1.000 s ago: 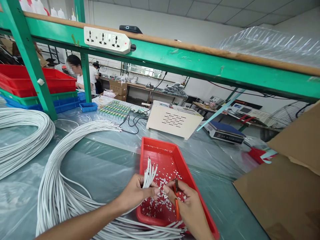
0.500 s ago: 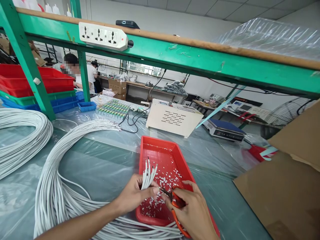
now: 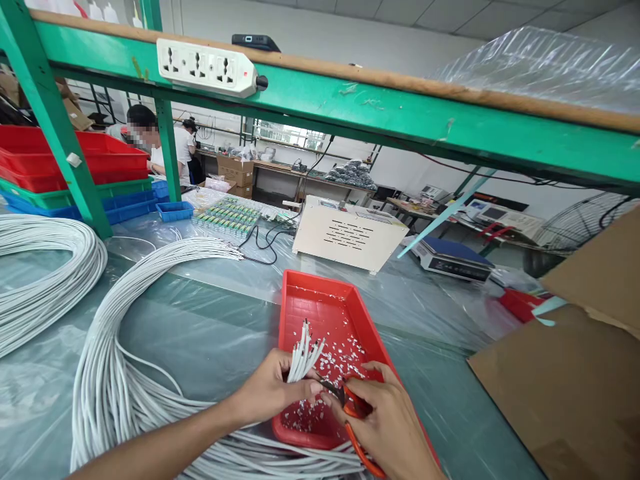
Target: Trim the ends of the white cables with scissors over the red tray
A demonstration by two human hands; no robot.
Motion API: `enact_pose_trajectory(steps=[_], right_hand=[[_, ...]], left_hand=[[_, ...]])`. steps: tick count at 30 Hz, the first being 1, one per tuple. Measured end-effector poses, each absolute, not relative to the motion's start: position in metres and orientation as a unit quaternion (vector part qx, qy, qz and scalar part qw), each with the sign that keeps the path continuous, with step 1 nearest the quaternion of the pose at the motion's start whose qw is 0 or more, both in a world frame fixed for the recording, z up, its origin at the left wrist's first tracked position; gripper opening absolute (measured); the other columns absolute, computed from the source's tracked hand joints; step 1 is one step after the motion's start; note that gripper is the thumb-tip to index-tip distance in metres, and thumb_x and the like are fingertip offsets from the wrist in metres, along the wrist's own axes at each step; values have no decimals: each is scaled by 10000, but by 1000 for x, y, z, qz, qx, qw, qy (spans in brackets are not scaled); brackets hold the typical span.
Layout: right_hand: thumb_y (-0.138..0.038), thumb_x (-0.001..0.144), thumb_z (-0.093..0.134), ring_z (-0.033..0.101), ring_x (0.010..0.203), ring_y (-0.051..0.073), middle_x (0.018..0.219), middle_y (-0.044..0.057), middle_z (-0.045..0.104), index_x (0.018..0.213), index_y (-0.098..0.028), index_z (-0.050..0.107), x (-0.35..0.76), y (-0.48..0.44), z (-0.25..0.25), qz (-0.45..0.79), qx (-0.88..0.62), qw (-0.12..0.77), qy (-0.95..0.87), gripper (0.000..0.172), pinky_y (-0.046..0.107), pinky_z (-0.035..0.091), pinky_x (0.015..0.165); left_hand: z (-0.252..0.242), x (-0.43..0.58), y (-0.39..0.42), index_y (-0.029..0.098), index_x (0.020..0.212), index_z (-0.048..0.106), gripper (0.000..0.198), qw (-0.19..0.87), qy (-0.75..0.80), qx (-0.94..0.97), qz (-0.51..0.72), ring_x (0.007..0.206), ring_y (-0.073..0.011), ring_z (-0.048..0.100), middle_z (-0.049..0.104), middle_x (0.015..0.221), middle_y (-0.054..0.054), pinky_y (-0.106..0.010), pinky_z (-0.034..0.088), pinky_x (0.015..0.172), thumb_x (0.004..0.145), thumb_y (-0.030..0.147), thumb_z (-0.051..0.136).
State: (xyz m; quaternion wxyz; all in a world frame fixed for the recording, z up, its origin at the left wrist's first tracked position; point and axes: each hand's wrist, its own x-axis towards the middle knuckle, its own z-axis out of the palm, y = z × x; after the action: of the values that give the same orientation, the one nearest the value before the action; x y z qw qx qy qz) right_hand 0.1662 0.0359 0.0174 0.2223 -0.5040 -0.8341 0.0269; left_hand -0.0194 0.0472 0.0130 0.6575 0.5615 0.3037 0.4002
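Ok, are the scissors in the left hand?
No, the right hand holds the orange-handled scissors, while the left hand grips a bunch of white cables.

Illumination: diffuse, moderately bright light is falling evenly over the left hand [image 3: 280, 383] and right hand [image 3: 385, 403].
Window [image 3: 291, 136], far beyond the hands: glowing pale.
Glare: plastic sheeting [image 3: 40, 400], left of the left hand, is showing whitish streaks; clear packaging [image 3: 540, 77], above and right of the right hand, is catching glints.
Shadow: the green beam [image 3: 350, 100], above both hands, is carrying a dark underside.
Focus: the hands are appearing fairly crisp; the distant room is looking soft.
Distortion: cardboard [image 3: 550, 393], right of the right hand, is looking stretched edgeward.
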Motion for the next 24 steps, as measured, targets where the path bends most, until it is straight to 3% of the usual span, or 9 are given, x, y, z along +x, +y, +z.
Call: enact_pose_trajectory(steps=[10, 13, 17, 21, 24], right_hand=[[-444, 764, 508, 476, 619, 166, 436, -27, 420, 470, -191, 303, 166, 31, 18, 50, -525, 208, -824, 438, 242, 352, 595], [-443, 765, 511, 480, 595, 156, 432, -33, 426, 465, -191, 319, 164, 31, 16, 42, -519, 214, -826, 436, 246, 363, 612], [-411, 777, 508, 371, 437, 100, 401, -63, 401, 461, -193, 337, 165, 30, 13, 6, -506, 223, -833, 420, 279, 365, 725], [-365, 775, 509, 360, 399, 89, 403, -63, 439, 481, -195, 397, 169, 30, 12, -52, -480, 241, -842, 358, 305, 340, 768], [-332, 771, 512, 392, 397, 92, 415, -54, 473, 502, -191, 439, 171, 31, 15, -76, -461, 251, -847, 312, 318, 326, 774]], left_hand=[[10, -18, 45, 84, 665, 695, 257, 600, 360, 582, 413, 589, -150, 526, 620, 599, -41, -221, 387, 556, 642, 337, 664], [10, -15, 41, 77, 634, 672, 171, 543, 394, 597, 440, 548, -123, 483, 583, 569, -23, -207, 367, 526, 653, 246, 650], [10, -14, 37, 90, 593, 618, 105, 460, 405, 635, 471, 555, -104, 442, 519, 568, 10, -195, 339, 537, 678, 151, 606], [7, -16, 40, 91, 650, 607, 169, 548, 360, 619, 432, 511, -82, 375, 448, 537, 32, -181, 290, 478, 734, 233, 571], [6, -19, 44, 86, 672, 613, 231, 590, 334, 610, 411, 513, -87, 407, 487, 544, 18, -182, 313, 488, 738, 304, 576]])
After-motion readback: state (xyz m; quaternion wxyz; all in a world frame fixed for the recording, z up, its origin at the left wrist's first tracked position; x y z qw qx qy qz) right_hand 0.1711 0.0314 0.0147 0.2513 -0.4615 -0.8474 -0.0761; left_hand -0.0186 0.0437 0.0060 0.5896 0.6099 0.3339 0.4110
